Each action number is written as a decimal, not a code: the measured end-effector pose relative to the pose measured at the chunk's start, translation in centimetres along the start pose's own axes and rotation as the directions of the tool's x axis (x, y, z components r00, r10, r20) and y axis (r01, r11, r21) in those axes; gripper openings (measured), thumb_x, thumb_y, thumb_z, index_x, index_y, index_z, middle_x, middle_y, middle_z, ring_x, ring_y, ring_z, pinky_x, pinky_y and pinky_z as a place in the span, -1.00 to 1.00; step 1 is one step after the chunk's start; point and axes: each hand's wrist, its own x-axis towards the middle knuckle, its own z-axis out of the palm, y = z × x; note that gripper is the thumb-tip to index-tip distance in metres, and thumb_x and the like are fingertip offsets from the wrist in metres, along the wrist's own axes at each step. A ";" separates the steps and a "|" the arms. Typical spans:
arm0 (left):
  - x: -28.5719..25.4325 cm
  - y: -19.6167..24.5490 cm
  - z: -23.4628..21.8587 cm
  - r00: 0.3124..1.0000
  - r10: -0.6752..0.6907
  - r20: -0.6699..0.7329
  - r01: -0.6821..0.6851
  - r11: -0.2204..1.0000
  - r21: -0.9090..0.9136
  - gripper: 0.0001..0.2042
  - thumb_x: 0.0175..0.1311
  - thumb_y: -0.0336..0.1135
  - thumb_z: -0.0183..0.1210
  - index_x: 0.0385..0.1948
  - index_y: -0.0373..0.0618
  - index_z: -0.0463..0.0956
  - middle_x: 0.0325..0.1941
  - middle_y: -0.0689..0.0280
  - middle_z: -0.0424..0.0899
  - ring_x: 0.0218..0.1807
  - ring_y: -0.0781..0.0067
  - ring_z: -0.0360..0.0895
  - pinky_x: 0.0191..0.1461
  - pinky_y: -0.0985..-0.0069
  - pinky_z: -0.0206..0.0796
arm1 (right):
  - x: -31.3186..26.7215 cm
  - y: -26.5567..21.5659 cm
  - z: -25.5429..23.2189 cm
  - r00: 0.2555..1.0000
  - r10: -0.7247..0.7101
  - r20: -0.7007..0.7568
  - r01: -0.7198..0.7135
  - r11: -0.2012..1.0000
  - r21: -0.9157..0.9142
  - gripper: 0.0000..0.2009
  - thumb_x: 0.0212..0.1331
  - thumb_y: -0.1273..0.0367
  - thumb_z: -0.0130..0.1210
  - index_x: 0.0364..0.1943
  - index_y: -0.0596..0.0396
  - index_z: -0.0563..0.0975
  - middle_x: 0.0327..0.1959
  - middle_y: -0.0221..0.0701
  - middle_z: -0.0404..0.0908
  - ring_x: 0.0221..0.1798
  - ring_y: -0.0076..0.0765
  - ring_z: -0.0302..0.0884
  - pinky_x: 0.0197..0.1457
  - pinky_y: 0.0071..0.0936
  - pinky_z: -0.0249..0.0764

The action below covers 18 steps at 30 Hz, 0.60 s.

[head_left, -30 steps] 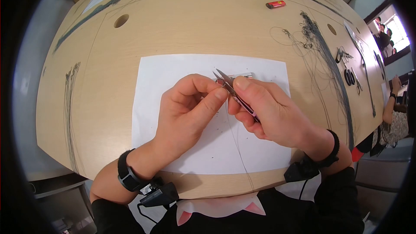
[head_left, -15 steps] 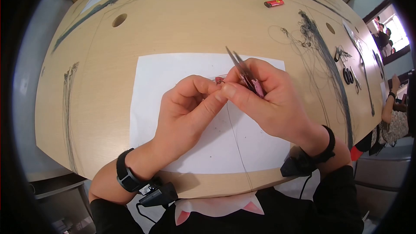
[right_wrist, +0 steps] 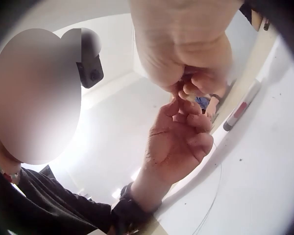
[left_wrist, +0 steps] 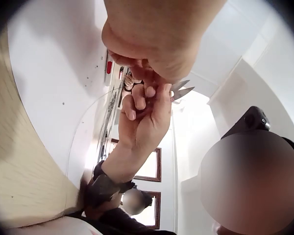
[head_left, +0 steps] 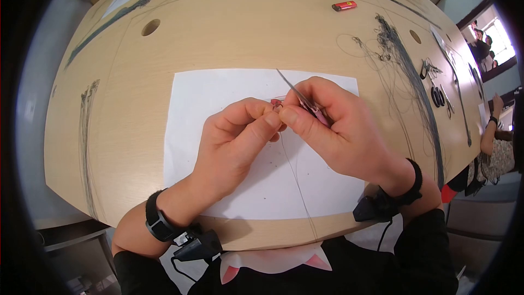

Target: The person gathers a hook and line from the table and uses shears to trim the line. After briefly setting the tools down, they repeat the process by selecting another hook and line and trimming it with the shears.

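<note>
Snips [head_left: 299,95] gripped in right hand [head_left: 338,131], fingers curled round them; left hand [head_left: 234,142] pinches small pink piece [head_left: 276,104] over white sheet [head_left: 218,93].

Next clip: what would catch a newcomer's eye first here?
The two hands meeting over the white sheet at the table's near edge: the left hand pinches something small and reddish, and the right hand grips small snips whose blades point away from the person. A thin thread trails from the hands toward the person. Farther off, a red lighter lies on the wooden table, with dark thread bundles to the right.
</note>
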 end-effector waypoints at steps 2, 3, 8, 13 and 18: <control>0.0 0.0 0.0 1.000 0.004 -0.012 -0.004 1.000 -0.013 -0.88 0.20 -0.37 0.02 -0.37 -0.20 0.48 -0.38 0.41 0.51 -0.33 0.69 0.37 -0.27 0.72 0.22 | -0.1 0.1 -0.1 0.999 -0.045 -0.001 0.045 0.996 -0.080 -0.80 0.07 0.36 0.06 -0.37 0.25 0.40 -0.55 -0.29 0.46 -0.52 -0.48 0.40 -0.45 -0.59 0.32; 0.0 0.1 0.1 0.999 -0.009 -0.045 0.009 1.000 0.003 -0.87 0.21 -0.35 0.02 -0.37 -0.19 0.48 -0.39 0.42 0.51 -0.34 0.69 0.37 -0.30 0.72 0.20 | -0.1 0.1 0.0 0.999 -0.047 0.001 0.047 0.996 -0.080 -0.80 0.07 0.36 0.06 -0.37 0.25 0.40 -0.55 -0.29 0.46 -0.52 -0.48 0.40 -0.45 -0.59 0.32; 0.1 0.2 0.3 0.991 -0.037 -0.129 0.033 0.999 -0.030 -0.84 0.21 -0.29 0.01 -0.37 -0.16 0.49 -0.41 0.42 0.52 -0.36 0.70 0.36 -0.36 0.74 0.16 | 0.4 0.6 0.3 0.890 -0.440 -0.121 0.383 0.864 -0.326 -0.74 -0.03 0.35 0.14 -0.33 0.25 0.42 -0.53 -0.29 0.39 -0.51 -0.34 0.36 -0.46 -0.49 0.31; -0.1 0.0 0.1 0.999 -0.042 -0.031 0.039 0.995 -0.090 -0.83 0.22 -0.31 -0.01 -0.29 -0.18 0.48 -0.39 0.40 0.52 -0.36 0.69 0.36 -0.36 0.72 0.17 | 0.4 1.4 0.5 0.878 -0.470 -0.088 0.403 0.826 -0.394 -0.72 -0.04 0.34 0.14 -0.31 0.28 0.42 -0.53 -0.29 0.37 -0.48 -0.28 0.32 -0.45 -0.45 0.29; -0.2 0.1 -0.2 0.997 -0.066 0.036 0.068 0.996 -0.053 -0.84 0.26 -0.33 -0.09 -0.20 -0.06 0.41 -0.28 0.41 0.51 -0.28 0.69 0.39 -0.19 0.67 0.26 | 0.4 1.6 0.6 0.874 -0.480 -0.073 0.405 0.804 -0.435 -0.72 -0.05 0.34 0.14 -0.31 0.28 0.43 -0.53 -0.29 0.37 -0.48 -0.26 0.32 -0.44 -0.44 0.28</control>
